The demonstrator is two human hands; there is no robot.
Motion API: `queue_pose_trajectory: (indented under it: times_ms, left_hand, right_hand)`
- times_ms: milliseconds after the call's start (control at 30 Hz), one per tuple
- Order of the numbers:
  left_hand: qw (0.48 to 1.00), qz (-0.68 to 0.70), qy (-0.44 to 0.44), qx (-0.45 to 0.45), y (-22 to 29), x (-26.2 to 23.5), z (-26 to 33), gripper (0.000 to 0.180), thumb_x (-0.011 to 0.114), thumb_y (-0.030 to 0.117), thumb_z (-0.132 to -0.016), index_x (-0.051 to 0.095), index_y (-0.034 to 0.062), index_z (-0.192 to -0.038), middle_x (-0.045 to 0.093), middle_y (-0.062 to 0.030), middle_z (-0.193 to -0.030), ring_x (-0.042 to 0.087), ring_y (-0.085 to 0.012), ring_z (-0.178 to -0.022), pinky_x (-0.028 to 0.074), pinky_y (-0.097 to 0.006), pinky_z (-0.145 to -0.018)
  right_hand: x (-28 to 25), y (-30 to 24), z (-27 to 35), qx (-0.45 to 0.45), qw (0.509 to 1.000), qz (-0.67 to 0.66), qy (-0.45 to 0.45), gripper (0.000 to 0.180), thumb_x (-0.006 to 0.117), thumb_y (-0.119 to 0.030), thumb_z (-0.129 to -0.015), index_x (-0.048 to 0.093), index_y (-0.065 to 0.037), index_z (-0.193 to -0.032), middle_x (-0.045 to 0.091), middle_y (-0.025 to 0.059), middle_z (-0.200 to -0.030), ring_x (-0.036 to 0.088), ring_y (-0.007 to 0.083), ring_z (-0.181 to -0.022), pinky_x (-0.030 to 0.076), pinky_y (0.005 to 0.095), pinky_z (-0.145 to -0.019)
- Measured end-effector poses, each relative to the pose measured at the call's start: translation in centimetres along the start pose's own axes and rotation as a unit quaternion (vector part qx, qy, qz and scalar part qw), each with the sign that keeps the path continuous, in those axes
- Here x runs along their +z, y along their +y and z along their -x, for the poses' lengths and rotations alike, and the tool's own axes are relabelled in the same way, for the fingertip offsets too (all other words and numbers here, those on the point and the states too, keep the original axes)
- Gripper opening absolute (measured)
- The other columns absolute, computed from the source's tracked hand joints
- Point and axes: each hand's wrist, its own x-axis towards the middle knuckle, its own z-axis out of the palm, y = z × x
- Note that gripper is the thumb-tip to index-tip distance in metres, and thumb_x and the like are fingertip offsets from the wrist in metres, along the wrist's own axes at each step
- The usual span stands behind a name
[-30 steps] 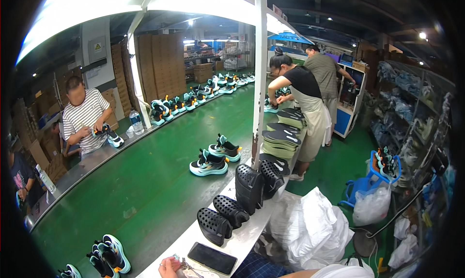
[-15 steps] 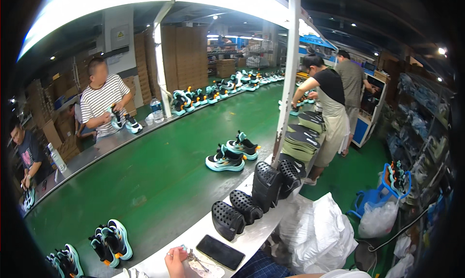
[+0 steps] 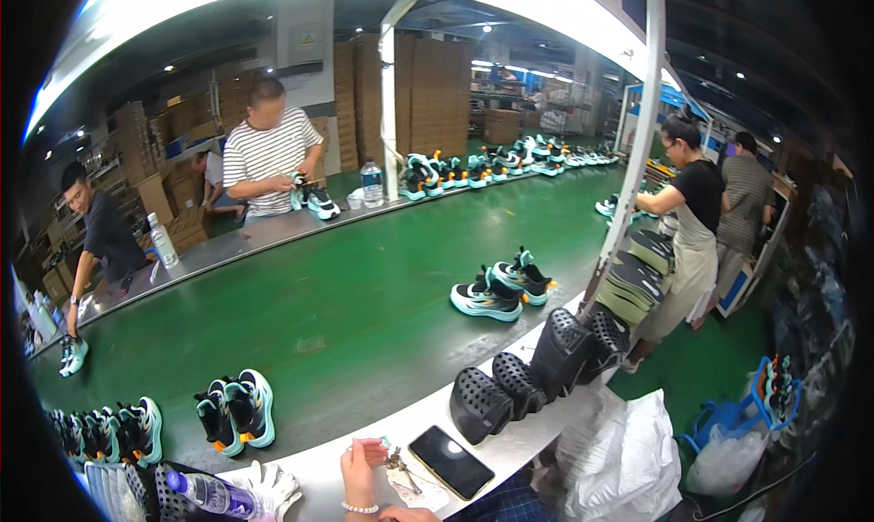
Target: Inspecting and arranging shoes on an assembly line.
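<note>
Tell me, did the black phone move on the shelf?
No. The phone lies as before on the near ledge, just left of and below the same black holey mould. Only the camera swung, shifting the whole view.

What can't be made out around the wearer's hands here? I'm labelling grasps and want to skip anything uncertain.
Head view:
- Left hand: pinches something pale and tiny, too small to identify.
- Right hand: cut off by the lower edge; grip unseen.
- Small metal item beside the dark phone: too small to tell.
</note>
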Motion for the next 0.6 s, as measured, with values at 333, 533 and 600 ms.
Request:
queue_pose_trajectory:
  times_ms: [333, 533, 600]
  left_hand:
    - [0.999, -0.003, -0.029, 0.017, 0.2, -0.3, 0.4, 0.042, 0.038, 0.03, -0.098, 0.064, -0.0036, -0.091, 0.065, -0.0113, -0.081, 0.063, -0.0178, -0.076, 0.052, -0.03, -0.072]
    - [0.998, 0.021, -0.051, 0.012, -0.1, -0.3, 0.3, 0.045, 0.04, 0.035, -0.098, 0.062, -0.0045, -0.095, 0.065, -0.0115, -0.084, 0.063, -0.0182, -0.079, 0.052, -0.03, -0.076]
    - [0.999, 0.018, -0.022, -0.021, 0.1, -0.2, 0.3, 0.045, 0.039, 0.034, -0.098, 0.062, -0.0045, -0.095, 0.065, -0.0115, -0.084, 0.063, -0.0182, -0.079, 0.052, -0.03, -0.076]
  right_hand:
    - [0.2, 0.2, 0.3, -0.013, 1.0, 0.004, -0.005, 0.03, 0.054, -0.008, -0.084, 0.055, -0.003, -0.113, 0.061, 0.0163, -0.085, 0.06, 0.032, -0.075, 0.048, 0.0375, -0.068]
    - [0.4, 1.1, 0.3, -0.059, 0.998, -0.01, -0.01, 0.021, 0.051, -0.008, -0.087, 0.057, -0.002, -0.106, 0.061, 0.0163, -0.081, 0.061, 0.033, -0.072, 0.048, 0.0357, -0.065]
    - [0.5, 1.2, 0.4, -0.034, 0.999, -0.011, 0.01, 0.011, 0.054, -0.01, -0.086, 0.057, -0.002, -0.094, 0.058, 0.0156, -0.075, 0.058, 0.0316, -0.065, 0.046, 0.0356, -0.06]
